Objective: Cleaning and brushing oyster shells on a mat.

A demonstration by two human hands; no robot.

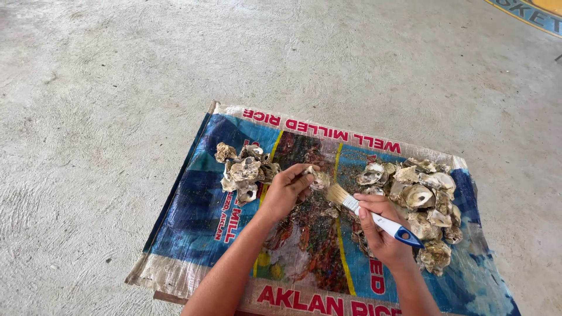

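Your left hand [285, 193] tight around a rough grey oyster shell [320, 179], right hand [383, 225] around a white-and-blue paintbrush [374, 216], above the printed blue woven plastic sack [193, 216].

Likely an outdoor yard or open work area: rough grey concrete floor [117, 88], flattened woven sack [193, 216] as mat, painted court marking [530, 11] at far corner.

Blue-and-white brush [374, 216] (grey shells [418, 196]).
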